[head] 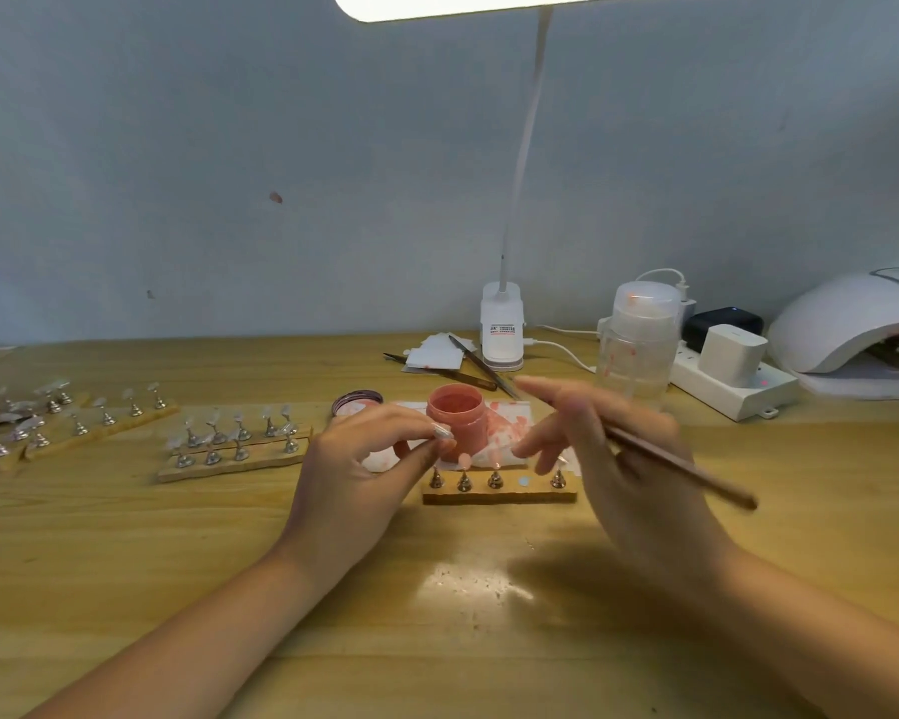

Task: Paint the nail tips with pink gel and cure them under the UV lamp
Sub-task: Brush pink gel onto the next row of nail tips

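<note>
Nail tip (442,432), light and brittle, I judge: my left hand (356,469) pinches its edges; right hand (613,448) grips the brush (681,467).

The left hand (354,461) pinches a nail tip (442,432) beside the pink gel jar (458,415) — the right hand (618,459) holds a brush (686,467).

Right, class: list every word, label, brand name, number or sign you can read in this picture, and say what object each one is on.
Nothing here can be read with certainty.
Desk lamp base: a small label with a red line above a dark line of print, too small and blurred to read.
UV lamp: a dark outline mark on its top, cut by the frame edge, unreadable.
Pink gel jar, clear bottle, white charger: no print visible.
</note>
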